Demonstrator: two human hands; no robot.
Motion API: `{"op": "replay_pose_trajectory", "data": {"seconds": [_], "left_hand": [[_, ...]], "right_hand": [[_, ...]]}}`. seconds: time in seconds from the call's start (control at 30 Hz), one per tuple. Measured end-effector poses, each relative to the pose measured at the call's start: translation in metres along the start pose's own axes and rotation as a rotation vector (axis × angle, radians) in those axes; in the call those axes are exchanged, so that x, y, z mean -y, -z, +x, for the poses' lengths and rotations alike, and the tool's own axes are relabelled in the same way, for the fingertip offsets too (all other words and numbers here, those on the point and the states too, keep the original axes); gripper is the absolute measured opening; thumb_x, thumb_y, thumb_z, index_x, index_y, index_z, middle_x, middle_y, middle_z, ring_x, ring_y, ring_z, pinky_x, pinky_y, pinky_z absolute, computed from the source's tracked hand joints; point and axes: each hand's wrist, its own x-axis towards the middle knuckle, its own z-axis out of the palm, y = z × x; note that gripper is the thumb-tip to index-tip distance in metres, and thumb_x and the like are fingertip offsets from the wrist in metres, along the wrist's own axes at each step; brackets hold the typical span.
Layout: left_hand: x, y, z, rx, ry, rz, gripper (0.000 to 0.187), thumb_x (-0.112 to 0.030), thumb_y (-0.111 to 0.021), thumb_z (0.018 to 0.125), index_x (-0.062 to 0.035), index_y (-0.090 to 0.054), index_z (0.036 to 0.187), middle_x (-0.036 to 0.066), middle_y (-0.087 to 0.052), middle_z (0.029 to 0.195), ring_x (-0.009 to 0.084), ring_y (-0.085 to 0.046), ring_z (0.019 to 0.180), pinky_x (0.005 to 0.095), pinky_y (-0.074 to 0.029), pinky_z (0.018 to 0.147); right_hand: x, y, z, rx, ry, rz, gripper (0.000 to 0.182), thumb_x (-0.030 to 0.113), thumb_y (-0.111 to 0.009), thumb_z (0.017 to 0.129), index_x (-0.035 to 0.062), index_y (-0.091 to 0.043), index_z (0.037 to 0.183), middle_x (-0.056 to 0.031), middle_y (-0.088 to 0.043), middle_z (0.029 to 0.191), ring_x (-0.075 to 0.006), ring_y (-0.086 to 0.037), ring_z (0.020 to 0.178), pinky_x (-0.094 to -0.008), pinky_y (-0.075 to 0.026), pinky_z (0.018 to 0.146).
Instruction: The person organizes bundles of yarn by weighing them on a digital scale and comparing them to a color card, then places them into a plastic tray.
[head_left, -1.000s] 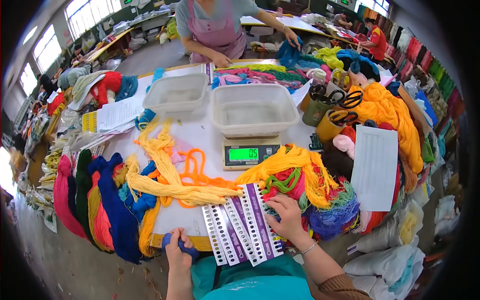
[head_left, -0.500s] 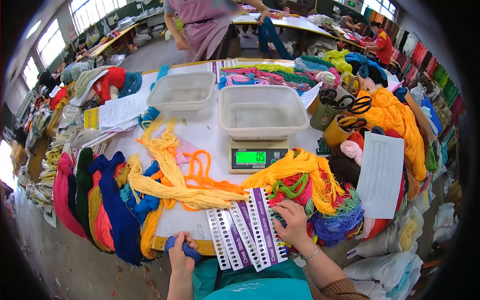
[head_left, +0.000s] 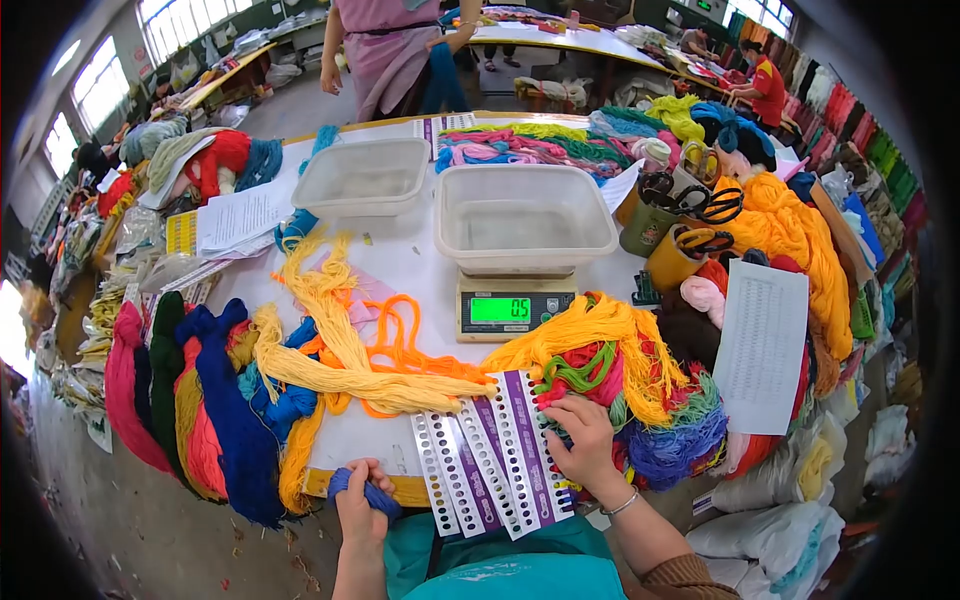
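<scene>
My left hand [head_left: 362, 500] is closed around a small bundle of dark blue thread [head_left: 378, 497] at the table's front edge. Several white and purple punched thread cards [head_left: 490, 455] lie fanned over that edge and my lap. Bent around the right side of the outermost card is my right hand [head_left: 583, 440], its fingertips and thumb at the card's edge. Beside it sits a heap of mixed skeins, with yellow-orange thread [head_left: 570, 335] on top and violet-blue thread [head_left: 677, 447] below. A pale yellow skein [head_left: 375, 385] reaches the cards' upper ends.
A digital scale [head_left: 515, 312] reading 0.5 carries a clear plastic tub [head_left: 527, 225]. Another tub [head_left: 362, 178] stands left of it. Scissors fill a green cup [head_left: 648, 228] at right. Dark blue skeins [head_left: 235, 410] hang over the left edge. A person in pink [head_left: 390, 50] stands beyond the table.
The person across the table has shifted left, with the blue-green thread they hold. My hands, the cards and the thread on my table stay almost as they were.
</scene>
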Motion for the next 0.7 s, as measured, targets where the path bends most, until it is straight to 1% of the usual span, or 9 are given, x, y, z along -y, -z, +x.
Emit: {"op": "replay_pose_trajectory", "data": {"seconds": [0.23, 0.33, 0.37, 0.43, 0.53, 0.6, 0.63, 0.67, 0.7], "left_hand": [[0.000, -0.001, 0.000, -0.010, -0.003, 0.027, 0.012, -0.013, -0.055, 0.098, -0.0014, -0.056, 0.099, 0.007, -0.057, 0.082, 0.0176, -0.055, 0.069, 0.0305, -0.047, 0.065], [-0.001, 0.000, 0.001, -0.036, 0.010, 0.036, 0.011, -0.014, -0.058, 0.097, -0.0037, -0.057, 0.097, 0.005, -0.056, 0.079, 0.0164, -0.054, 0.067, 0.0295, -0.046, 0.061], [0.002, 0.005, 0.005, -0.024, 0.015, 0.048, 0.010, -0.015, -0.059, 0.096, -0.0047, -0.058, 0.095, 0.005, -0.056, 0.078, 0.0158, -0.053, 0.066, 0.0288, -0.046, 0.060], [0.007, 0.009, 0.011, -0.030, -0.013, 0.049, 0.008, -0.015, -0.059, 0.095, -0.0074, -0.057, 0.094, 0.003, -0.054, 0.076, 0.0133, -0.052, 0.064, 0.0263, -0.044, 0.057], [0.009, 0.009, 0.011, -0.024, -0.025, 0.024, 0.010, -0.017, -0.057, 0.098, -0.0068, -0.056, 0.096, 0.003, -0.053, 0.077, 0.0132, -0.050, 0.064, 0.0252, -0.042, 0.056], [0.004, -0.003, 0.002, -0.018, -0.059, 0.120, 0.012, -0.019, -0.056, 0.098, -0.0075, -0.056, 0.097, 0.001, -0.052, 0.078, 0.0117, -0.050, 0.065, 0.0240, -0.042, 0.058], [-0.004, -0.010, -0.006, -0.089, 0.001, 0.160, 0.014, -0.010, -0.061, 0.094, 0.0023, -0.060, 0.101, 0.009, -0.060, 0.088, 0.0207, -0.058, 0.075, 0.0304, -0.051, 0.068], [-0.006, -0.020, -0.011, -0.076, 0.007, 0.162, 0.014, -0.010, -0.061, 0.094, 0.0023, -0.060, 0.101, 0.009, -0.060, 0.088, 0.0207, -0.058, 0.075, 0.0304, -0.051, 0.068], [-0.008, -0.028, -0.016, -0.104, -0.003, 0.147, 0.010, -0.009, -0.060, 0.094, 0.0008, -0.059, 0.096, 0.008, -0.057, 0.082, 0.0196, -0.055, 0.069, 0.0302, -0.049, 0.063]], "right_hand": [[-0.001, -0.001, -0.001, -0.017, 0.008, 0.003, 0.032, 0.009, -0.072, 0.072, 0.0057, -0.069, 0.104, -0.0101, -0.067, 0.106, -0.0304, -0.063, 0.104, -0.0424, -0.047, 0.089], [-0.003, -0.004, -0.005, -0.042, 0.005, 0.014, 0.032, 0.009, -0.072, 0.072, 0.0058, -0.069, 0.103, -0.0110, -0.067, 0.105, -0.0310, -0.063, 0.104, -0.0433, -0.048, 0.089], [-0.002, -0.003, -0.004, -0.046, 0.002, 0.003, 0.027, 0.008, -0.072, 0.072, 0.0051, -0.069, 0.099, -0.0120, -0.068, 0.104, -0.0318, -0.065, 0.101, -0.0431, -0.050, 0.087], [-0.004, -0.001, -0.005, -0.040, 0.010, 0.002, 0.027, 0.009, -0.072, 0.073, 0.0058, -0.069, 0.100, -0.0118, -0.068, 0.104, -0.0311, -0.064, 0.102, -0.0425, -0.051, 0.089], [-0.005, 0.001, -0.011, -0.050, 0.001, 0.040, 0.028, 0.010, -0.071, 0.075, 0.0066, -0.068, 0.104, -0.0107, -0.066, 0.107, -0.0296, -0.063, 0.106, -0.0414, -0.048, 0.091], [-0.005, 0.001, -0.012, -0.046, 0.003, 0.056, 0.030, 0.010, -0.071, 0.076, 0.0070, -0.068, 0.105, -0.0092, -0.066, 0.109, -0.0280, -0.062, 0.106, -0.0406, -0.047, 0.091], [-0.006, 0.001, -0.013, -0.052, 0.005, 0.051, 0.030, 0.010, -0.071, 0.076, 0.0073, -0.067, 0.106, -0.0090, -0.065, 0.109, -0.0279, -0.062, 0.107, -0.0406, -0.047, 0.091], [-0.006, 0.000, -0.014, -0.054, 0.010, 0.051, 0.030, 0.010, -0.071, 0.076, 0.0075, -0.067, 0.106, -0.0088, -0.065, 0.110, -0.0278, -0.062, 0.107, -0.0406, -0.047, 0.091], [-0.006, 0.001, -0.014, -0.051, 0.010, 0.055, 0.030, 0.010, -0.071, 0.077, 0.0079, -0.067, 0.106, -0.0088, -0.065, 0.110, -0.0278, -0.062, 0.108, -0.0405, -0.046, 0.091]]}}
